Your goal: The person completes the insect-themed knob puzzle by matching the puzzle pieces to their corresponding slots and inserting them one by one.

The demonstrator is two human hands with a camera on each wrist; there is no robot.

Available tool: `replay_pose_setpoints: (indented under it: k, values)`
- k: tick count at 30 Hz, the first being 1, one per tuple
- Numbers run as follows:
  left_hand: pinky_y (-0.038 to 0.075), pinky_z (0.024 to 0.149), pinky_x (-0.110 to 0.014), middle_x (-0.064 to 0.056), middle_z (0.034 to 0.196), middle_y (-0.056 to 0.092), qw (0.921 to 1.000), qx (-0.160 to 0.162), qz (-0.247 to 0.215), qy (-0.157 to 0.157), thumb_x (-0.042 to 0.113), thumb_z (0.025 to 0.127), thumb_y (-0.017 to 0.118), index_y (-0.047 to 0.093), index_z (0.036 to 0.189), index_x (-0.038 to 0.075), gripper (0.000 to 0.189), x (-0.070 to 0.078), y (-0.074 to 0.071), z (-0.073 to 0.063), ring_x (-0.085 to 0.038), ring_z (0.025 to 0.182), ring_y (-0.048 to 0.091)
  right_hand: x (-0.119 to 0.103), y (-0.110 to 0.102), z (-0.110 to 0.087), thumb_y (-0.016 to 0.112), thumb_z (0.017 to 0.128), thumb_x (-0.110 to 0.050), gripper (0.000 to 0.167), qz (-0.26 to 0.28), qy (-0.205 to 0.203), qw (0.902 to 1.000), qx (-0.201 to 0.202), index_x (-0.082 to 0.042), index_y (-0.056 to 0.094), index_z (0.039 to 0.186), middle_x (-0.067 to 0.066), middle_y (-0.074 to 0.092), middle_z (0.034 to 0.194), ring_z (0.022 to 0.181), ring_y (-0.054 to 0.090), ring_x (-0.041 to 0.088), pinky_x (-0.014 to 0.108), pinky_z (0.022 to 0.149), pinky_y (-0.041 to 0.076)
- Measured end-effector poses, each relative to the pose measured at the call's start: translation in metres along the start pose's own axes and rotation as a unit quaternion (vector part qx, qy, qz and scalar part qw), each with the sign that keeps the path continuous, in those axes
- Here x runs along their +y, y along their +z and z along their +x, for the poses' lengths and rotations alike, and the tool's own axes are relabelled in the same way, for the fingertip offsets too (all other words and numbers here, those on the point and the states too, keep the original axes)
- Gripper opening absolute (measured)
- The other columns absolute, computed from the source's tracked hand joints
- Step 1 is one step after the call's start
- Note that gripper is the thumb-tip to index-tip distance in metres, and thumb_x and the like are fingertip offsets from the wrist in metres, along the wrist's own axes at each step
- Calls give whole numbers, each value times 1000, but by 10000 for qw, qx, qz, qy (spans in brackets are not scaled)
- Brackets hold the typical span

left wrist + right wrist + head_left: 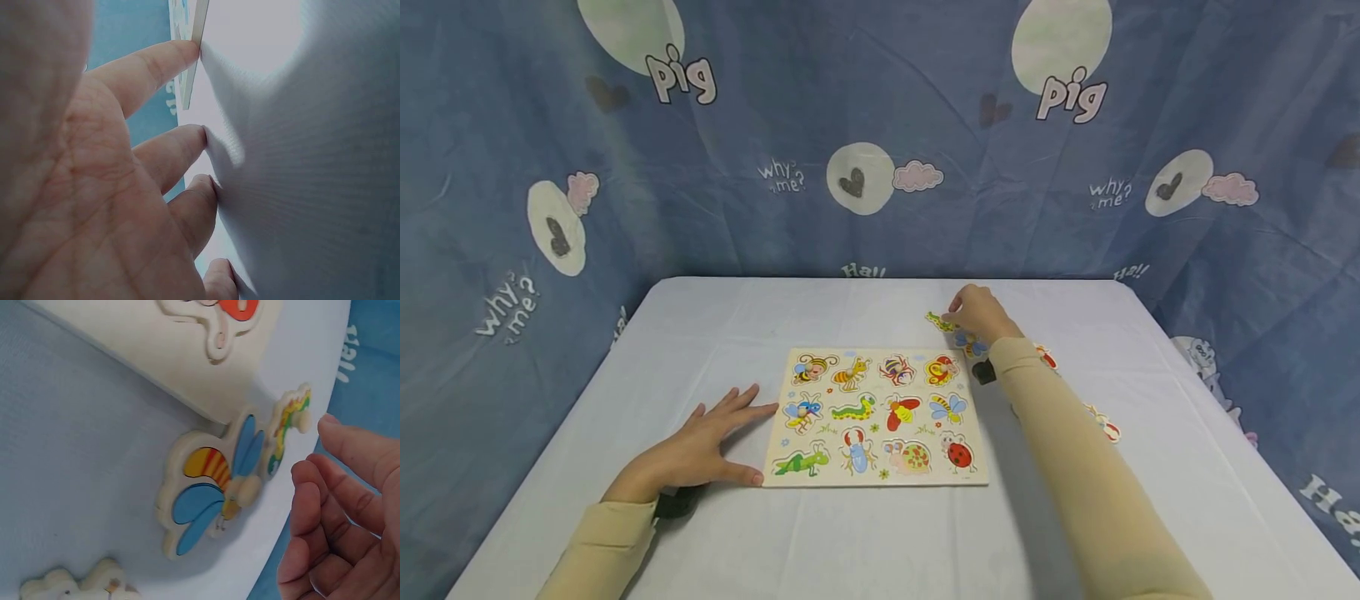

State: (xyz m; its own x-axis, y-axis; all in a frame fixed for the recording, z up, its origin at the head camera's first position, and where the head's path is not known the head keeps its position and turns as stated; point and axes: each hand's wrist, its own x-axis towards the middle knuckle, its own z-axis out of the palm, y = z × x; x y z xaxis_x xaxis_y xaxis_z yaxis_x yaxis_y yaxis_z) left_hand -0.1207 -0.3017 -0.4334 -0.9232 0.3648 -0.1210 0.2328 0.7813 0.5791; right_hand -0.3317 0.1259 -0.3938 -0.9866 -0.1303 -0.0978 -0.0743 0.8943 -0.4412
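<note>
My left hand [707, 442] lies beside the wooden insect puzzle board [876, 477] with fingers spread. Its index fingertip touches the board's left edge, and the thumb is at the front left corner. The left wrist view shows one finger against the edge [199, 37] and other fingertips on the cloth. Beyond the board's back right corner, my right hand [981, 312] hovers by a knobbed green-and-yellow caterpillar piece [289, 425]. Its fingers are loosely bent, with a small gap to the knob [303, 421]. A blue-winged, striped insect piece [199, 503] with a knob lies nearer the board.
More loose pieces lie right of the board, partly hidden by the right sleeve [1060, 442]: a red one [1047, 358] and a red-and-white one [1105, 423]. White cloth [715, 333] covers the table. A blue printed curtain [880, 242] hangs behind.
</note>
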Motion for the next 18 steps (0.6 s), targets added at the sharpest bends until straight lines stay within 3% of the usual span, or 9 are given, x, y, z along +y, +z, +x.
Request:
replay_pose_setpoints:
  k: [6,18]
  values:
    - [0,121,-86,-24,178,22,10000,7,25,-16,49,70,98,54,159,25,103,0,0,0,-56,164,10,0,5,0,75,102,-25,27,-24,-26,10000,-27,1,76,111,18,77,106,76,64,20,35,74,56]
    - [1,121,-86,-24,177,23,9999,31,97,11,51,69,98,54,159,25,104,-1,0,1,-56,164,11,-4,16,7,79,99,-21,21,-256,-343,9987,266,0,80,96,15,80,95,72,62,18,29,63,50]
